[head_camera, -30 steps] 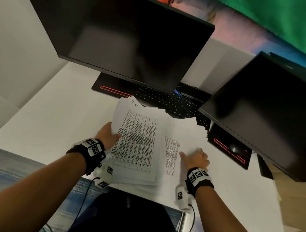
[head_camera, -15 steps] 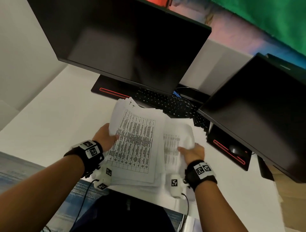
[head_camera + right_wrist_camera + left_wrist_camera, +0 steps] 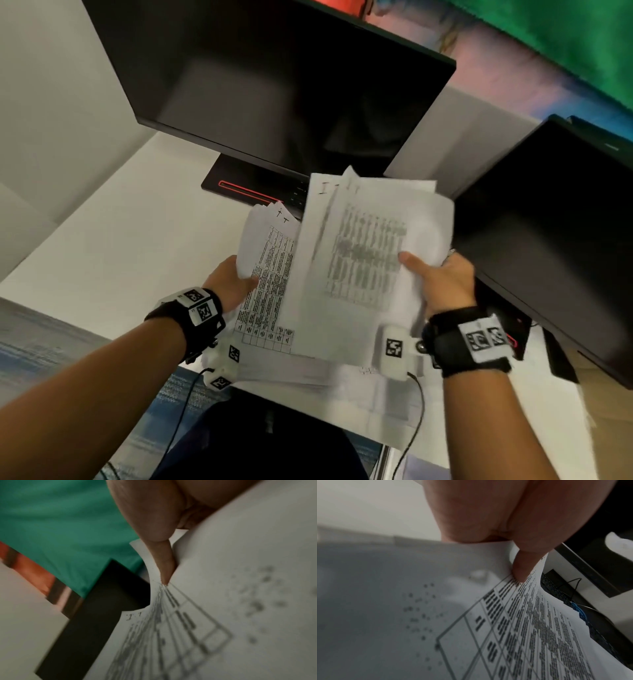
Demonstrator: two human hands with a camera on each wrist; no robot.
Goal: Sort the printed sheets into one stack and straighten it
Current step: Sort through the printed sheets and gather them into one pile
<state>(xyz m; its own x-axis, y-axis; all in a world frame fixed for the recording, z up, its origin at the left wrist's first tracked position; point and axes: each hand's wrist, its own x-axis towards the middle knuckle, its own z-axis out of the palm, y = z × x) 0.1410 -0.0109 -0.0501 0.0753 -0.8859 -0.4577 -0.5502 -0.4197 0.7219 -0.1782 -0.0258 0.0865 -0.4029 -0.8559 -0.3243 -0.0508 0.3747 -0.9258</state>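
Sheets now lifted in right hand.

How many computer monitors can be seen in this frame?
2. One large monitor stands straight ahead, behind the papers; a second monitor sits to the right, angled inward. Others may be out of view.

Nothing really readable here. The printed sheets carry tables of tiny text, too blurred to make out. Small handwritten marks sit at their top corners, maybe a "T". Wristbands just show square black-and-white codes.
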